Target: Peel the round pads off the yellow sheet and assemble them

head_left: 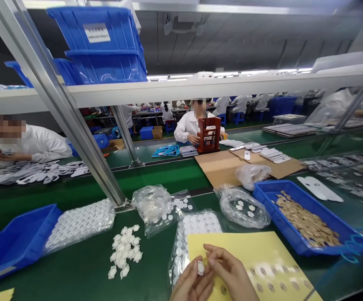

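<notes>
My left hand (191,281) pinches a small white round plastic piece (201,268) between thumb and fingers. Close beside it, my right hand (229,269) has its fingers apart and reaching toward that piece; whether its thumb touches it I cannot tell. Both hands are over a yellow sheet (231,242) bearing rows of small round greyish stickers (263,271). Under the sheet's left edge lies a clear bag of white discs (196,222). Left of my hands, a loose pile of similar white pieces with small tabs (125,248) rests on the green bench.
A blue tray (259,196) of brown discs (303,217) stands at right. Plastic bags with white pieces (152,200) (244,209) lie behind the sheet. Another blue tray (21,234) and a bagged white stack (81,221) are left. A metal post (74,129) rises there; a person (187,125) works opposite.
</notes>
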Available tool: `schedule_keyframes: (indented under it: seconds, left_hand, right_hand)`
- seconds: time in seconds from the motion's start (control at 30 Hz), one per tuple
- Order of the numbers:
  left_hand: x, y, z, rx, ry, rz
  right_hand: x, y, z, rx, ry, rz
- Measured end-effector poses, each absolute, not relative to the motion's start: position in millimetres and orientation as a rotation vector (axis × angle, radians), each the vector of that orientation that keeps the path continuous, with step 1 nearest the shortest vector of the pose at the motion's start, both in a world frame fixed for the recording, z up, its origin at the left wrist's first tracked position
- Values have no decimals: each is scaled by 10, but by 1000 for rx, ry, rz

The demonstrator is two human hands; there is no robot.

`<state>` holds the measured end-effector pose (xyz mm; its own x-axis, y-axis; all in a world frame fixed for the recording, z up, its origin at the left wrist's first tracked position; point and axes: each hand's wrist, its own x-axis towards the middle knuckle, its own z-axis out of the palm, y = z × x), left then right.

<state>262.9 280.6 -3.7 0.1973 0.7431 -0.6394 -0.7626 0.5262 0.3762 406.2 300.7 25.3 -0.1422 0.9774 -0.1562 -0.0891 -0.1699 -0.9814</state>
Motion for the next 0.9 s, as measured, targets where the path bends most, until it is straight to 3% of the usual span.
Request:
schedule_keyframes:
  seconds: [0.9]
  left_hand:
    - [2670, 2755, 126, 33, 851, 1087]
  right_hand:
    - [3902, 2973, 209, -1247, -1185, 1446]
